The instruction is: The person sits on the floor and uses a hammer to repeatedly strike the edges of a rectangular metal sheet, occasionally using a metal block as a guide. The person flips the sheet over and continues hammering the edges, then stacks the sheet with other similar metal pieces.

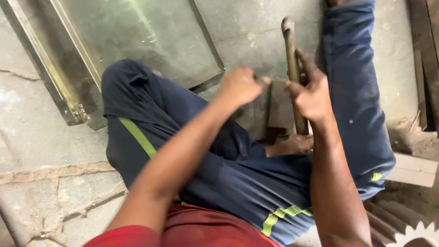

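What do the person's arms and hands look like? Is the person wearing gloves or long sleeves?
No gloves and no long sleeves. Both forearms are bare down to the wrists, and the left hand and right hand are bare too, with no watch, ring or band showing. Lower down there is a red garment, and the dark blue trousers have bright yellow-green stripes.

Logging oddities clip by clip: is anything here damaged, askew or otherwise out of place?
Yes. The concrete floor is cracked and patched, with rough seams at lower left. A glass pane in a metal frame lies flat and askew on it beside the person's knee. The right hand holds a worn wooden handle; the left hand is fisted beside it.
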